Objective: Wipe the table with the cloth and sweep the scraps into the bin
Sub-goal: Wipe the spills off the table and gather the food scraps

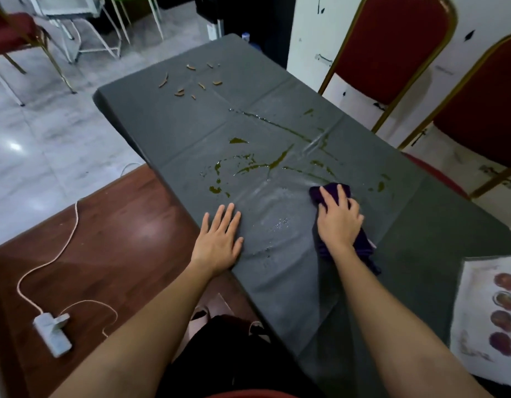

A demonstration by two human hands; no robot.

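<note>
Tabletop first: long, draped in creased dark grey plastic sheeting point(162, 124), wet-looking. Across its middle, olive-green liquid smears point(277, 160), not yet wiped. At their near right edge, bunched dark purple cloth point(362, 244), lying on the sheeting. Soft, light, likely quick to soak and easy to slide over slick plastic; best pinned from above across its bulk, not pinched at a corner. Right-hand grip point(339, 222) doing just that: palm down, fingers spread and fairly straight, pressing, not clenching. Left-hand grip point(220, 239) flat, empty, bracing by the tabletop's near-left edge. Far end: small brown scraps point(179, 91), scattered, dry-looking. No bin in view.
</note>
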